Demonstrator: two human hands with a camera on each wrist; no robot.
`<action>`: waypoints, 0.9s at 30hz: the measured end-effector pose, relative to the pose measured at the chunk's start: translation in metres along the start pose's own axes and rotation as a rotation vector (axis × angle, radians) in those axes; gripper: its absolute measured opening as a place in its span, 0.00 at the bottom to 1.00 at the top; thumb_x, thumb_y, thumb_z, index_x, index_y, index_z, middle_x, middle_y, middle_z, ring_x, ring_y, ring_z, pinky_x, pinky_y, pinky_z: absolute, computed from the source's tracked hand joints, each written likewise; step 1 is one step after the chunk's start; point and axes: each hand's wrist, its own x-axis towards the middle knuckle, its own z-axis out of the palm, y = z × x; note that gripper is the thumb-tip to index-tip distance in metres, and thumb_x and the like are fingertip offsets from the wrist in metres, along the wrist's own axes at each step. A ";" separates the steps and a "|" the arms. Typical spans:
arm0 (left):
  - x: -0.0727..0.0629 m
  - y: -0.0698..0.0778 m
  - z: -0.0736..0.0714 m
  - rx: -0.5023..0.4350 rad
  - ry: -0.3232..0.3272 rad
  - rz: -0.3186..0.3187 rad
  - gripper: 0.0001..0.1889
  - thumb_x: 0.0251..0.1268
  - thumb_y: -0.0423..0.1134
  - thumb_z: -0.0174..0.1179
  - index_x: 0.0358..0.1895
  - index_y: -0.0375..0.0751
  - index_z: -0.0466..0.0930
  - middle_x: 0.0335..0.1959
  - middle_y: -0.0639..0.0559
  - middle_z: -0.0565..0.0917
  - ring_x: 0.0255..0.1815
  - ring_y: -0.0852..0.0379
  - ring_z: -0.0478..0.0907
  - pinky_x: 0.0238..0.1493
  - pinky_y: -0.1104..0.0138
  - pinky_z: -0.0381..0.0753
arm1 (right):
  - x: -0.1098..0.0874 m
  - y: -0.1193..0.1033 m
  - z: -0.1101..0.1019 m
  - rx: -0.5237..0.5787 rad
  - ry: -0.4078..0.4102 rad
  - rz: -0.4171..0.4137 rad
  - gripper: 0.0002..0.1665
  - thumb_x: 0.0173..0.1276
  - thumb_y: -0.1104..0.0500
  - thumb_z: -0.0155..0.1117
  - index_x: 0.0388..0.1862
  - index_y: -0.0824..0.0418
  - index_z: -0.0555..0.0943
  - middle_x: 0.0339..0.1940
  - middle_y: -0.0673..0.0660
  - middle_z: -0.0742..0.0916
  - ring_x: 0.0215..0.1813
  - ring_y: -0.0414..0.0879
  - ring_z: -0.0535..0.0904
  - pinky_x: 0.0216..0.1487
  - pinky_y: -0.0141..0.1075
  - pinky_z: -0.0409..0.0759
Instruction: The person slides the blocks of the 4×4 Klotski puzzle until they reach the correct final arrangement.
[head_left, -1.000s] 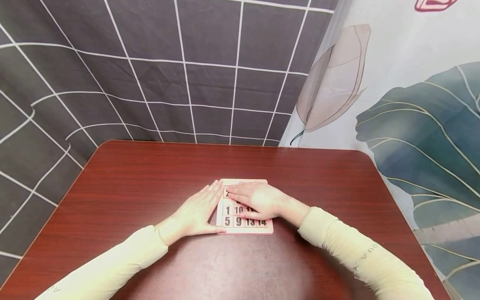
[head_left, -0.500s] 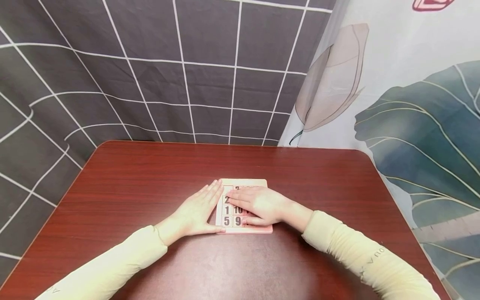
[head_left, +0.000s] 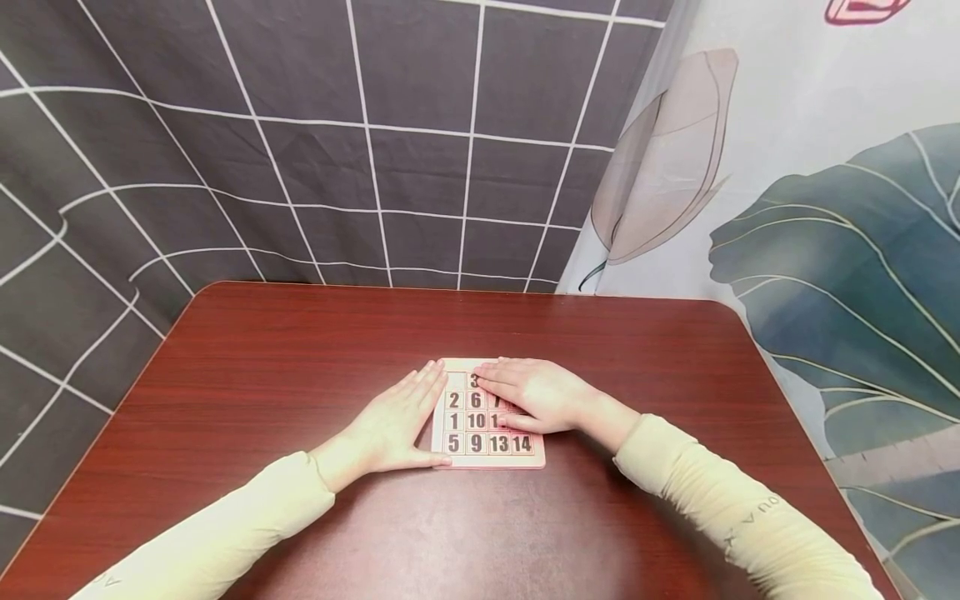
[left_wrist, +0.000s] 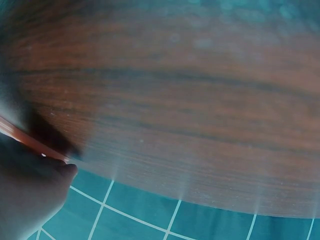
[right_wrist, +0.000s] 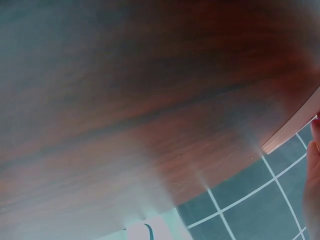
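A sliding number puzzle (head_left: 487,461) with a pale pinkish frame lies flat, its black-numbered square tiles facing up. The top left cell shows no tile; 3 sits beside it, with 2, 6 and part of 7 in the row below. My left hand (head_left: 386,425) braces the frame, fingers straight along its left edge and thumb at the bottom left corner. Over the upper right tiles rests my right hand (head_left: 540,396), fingers extended and their tips around 3 and 7, covering several numbers. Only the puzzle's side edge (right_wrist: 292,127) shows in the right wrist view.
The puzzle lies on a reddish-brown wooden table (head_left: 315,350) with rounded far corners. Behind it hangs a dark grey curtain (head_left: 420,167) with a white grid. A pale curtain with leaf prints (head_left: 847,250) hangs at the right.
The 2 tile has slid down from the top left cell into the row below. My right hand dipped toward me, then moved right and up, uncovering more tiles. My left hand stays put.
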 end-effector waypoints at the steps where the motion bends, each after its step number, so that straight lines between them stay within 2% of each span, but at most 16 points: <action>1: 0.000 0.000 0.000 -0.002 0.000 0.000 0.61 0.61 0.73 0.65 0.81 0.24 0.59 0.85 0.30 0.59 0.86 0.37 0.58 0.85 0.50 0.64 | 0.000 0.000 0.001 -0.004 0.005 -0.003 0.35 0.76 0.45 0.66 0.73 0.65 0.78 0.74 0.60 0.83 0.77 0.52 0.78 0.81 0.47 0.73; 6: 0.000 -0.001 0.001 -0.004 -0.009 -0.009 0.61 0.61 0.73 0.65 0.81 0.25 0.58 0.85 0.31 0.58 0.87 0.38 0.58 0.86 0.50 0.64 | 0.007 0.000 0.006 -0.018 0.006 0.002 0.36 0.76 0.44 0.66 0.74 0.64 0.78 0.74 0.58 0.83 0.77 0.51 0.78 0.82 0.45 0.72; 18: 0.000 0.000 -0.001 -0.005 -0.006 -0.005 0.62 0.61 0.73 0.64 0.82 0.25 0.56 0.85 0.31 0.58 0.87 0.38 0.58 0.86 0.50 0.64 | 0.028 -0.009 0.005 -0.021 -0.063 0.035 0.36 0.78 0.42 0.61 0.76 0.61 0.76 0.77 0.56 0.81 0.79 0.50 0.76 0.83 0.43 0.72; 27: 0.000 0.000 -0.002 -0.004 -0.011 -0.003 0.61 0.62 0.73 0.64 0.81 0.24 0.57 0.84 0.29 0.59 0.87 0.37 0.58 0.86 0.50 0.63 | 0.020 -0.006 -0.005 -0.013 -0.079 0.049 0.37 0.78 0.42 0.62 0.76 0.63 0.76 0.77 0.58 0.81 0.79 0.50 0.76 0.83 0.46 0.70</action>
